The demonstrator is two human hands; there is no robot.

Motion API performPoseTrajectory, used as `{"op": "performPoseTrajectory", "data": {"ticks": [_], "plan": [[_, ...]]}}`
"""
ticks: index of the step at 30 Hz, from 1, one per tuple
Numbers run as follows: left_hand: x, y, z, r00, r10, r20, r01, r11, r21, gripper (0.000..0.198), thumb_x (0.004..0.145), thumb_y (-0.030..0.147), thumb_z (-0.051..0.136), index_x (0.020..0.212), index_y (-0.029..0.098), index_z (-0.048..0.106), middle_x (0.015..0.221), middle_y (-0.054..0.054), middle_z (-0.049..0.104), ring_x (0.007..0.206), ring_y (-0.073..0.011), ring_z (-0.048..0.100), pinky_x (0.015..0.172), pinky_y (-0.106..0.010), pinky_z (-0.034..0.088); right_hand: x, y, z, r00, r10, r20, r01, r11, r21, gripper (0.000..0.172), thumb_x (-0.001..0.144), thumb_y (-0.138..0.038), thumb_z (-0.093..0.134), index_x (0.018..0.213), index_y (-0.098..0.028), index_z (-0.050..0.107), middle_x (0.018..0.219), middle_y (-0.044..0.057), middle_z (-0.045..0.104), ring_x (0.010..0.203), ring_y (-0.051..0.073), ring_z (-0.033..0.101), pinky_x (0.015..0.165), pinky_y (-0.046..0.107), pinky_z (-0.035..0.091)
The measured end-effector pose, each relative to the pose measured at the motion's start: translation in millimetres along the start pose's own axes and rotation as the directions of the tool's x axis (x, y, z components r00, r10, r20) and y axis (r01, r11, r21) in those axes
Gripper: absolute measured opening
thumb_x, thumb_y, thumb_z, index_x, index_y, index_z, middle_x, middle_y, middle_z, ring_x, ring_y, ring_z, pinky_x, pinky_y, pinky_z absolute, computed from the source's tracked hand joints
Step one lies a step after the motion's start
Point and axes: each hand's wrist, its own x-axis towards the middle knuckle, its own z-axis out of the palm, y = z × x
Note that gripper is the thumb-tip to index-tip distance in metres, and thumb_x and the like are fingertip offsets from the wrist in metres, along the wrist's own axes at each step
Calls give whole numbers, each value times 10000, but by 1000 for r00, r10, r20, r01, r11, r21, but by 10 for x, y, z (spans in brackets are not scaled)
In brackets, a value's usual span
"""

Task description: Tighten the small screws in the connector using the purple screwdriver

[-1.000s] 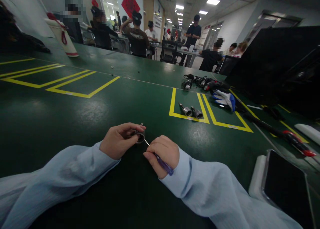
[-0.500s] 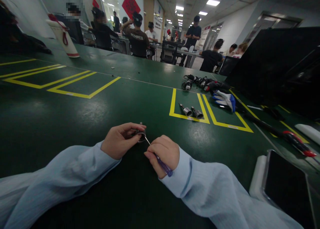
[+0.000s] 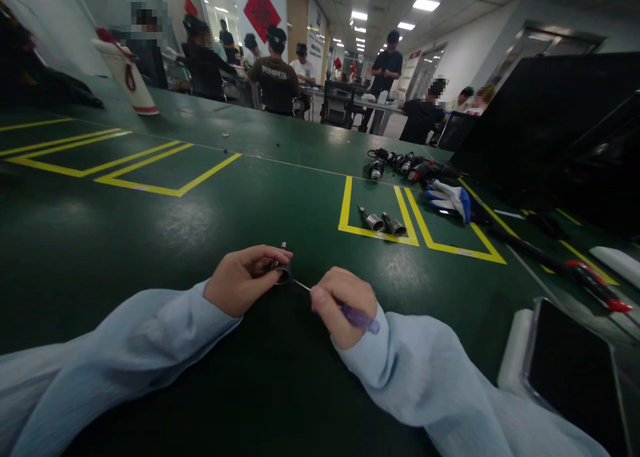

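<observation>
My left hand (image 3: 243,278) is closed around a cup-shaped metal bit (image 3: 283,275) that looks like a hole saw. Its open rim faces right and a thin shank end sticks up behind my fingers, which hide much of it. Just to the right, my right hand (image 3: 345,304) grips a screwdriver (image 3: 361,318) with a see-through purple handle. The thin shaft points left at the rim, with its tip close to the bit; whether they touch I cannot tell. Two similar metal bits (image 3: 371,220) lie side by side inside a yellow taped box ahead of my right hand.
Yellow tape (image 3: 345,207) marks boxes on the green table (image 3: 280,197). At the right are a blue and white glove (image 3: 447,197), dark tools (image 3: 377,169), a red and black handle (image 3: 593,284) and a phone (image 3: 573,370). A white cup (image 3: 131,80) stands far left. Several people work behind.
My right hand has drawn back to the right with the screwdriver, so its tip has come out of the cup of the bit. My left hand stays nearly in place.
</observation>
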Motion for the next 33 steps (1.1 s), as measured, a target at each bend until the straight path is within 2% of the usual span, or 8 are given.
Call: {"op": "performPoseTrajectory", "data": {"ticks": [1,2,4,6,8,14,24,33], "plan": [[5,-14,-5,1000,3,7,-3,1000,-3,156,599,178,651,751,146,654,928,-78,690,932,-228,631,898,-408,487,8,3,-25,989,139,-51,-134,988,81,367,837,-262,427,487,-177,494,454,-9,481,462,98,459,503,243,377],[9,-23,-10,1000,2,13,-2,1000,-7,162,603,177,653,762,146,652,939,-78,686,937,-223,627,912,-410,476,18,12,-42,952,295,-80,-279,945,171,409,837,-296,420,446,-185,462,409,-24,437,413,88,428,456,234,350],[13,-24,-19,999,-14,33,14,1000,-15,174,607,175,656,778,145,649,952,-76,679,940,-214,624,920,-407,470,45,40,-50,827,557,-77,-506,796,331,449,816,-371,432,402,-197,421,350,-48,374,334,72,367,377,224,289],[12,-6,-22,998,-33,47,34,999,-21,179,604,170,656,781,144,649,954,-72,677,937,-209,625,919,-402,472,70,68,-31,727,685,-50,-608,675,417,451,768,-435,475,387,-201,416,324,-60,353,295,63,334,338,221,248],[9,19,-19,998,-45,47,46,999,-25,183,596,163,658,778,144,652,945,-70,679,930,-209,626,919,-400,472,85,82,2,693,719,-47,-633,639,437,454,727,-471,514,377,-198,422,315,-62,355,288,58,333,331,215,242],[-9,44,11,995,-69,78,74,996,-57,166,579,148,661,745,139,656,929,-77,688,944,-224,625,909,-401,477,71,97,58,750,662,-13,-607,696,383,445,753,-466,493,410,-185,460,329,-56,388,311,53,360,363,194,284],[-24,-4,29,991,-29,130,42,994,-99,153,596,134,670,748,141,659,919,-71,688,874,-189,644,857,-342,508,63,81,44,822,564,81,-557,766,320,466,799,-462,448,429,-180,473,360,-45,416,346,59,391,397,200,306],[-27,3,28,990,-26,139,39,995,-88,163,596,139,680,759,142,666,937,-77,688,902,-204,637,890,-370,491,58,55,27,840,532,105,-536,783,316,473,814,-431,443,413,-182,454,352,-48,396,342,58,376,398,207,302]]}}
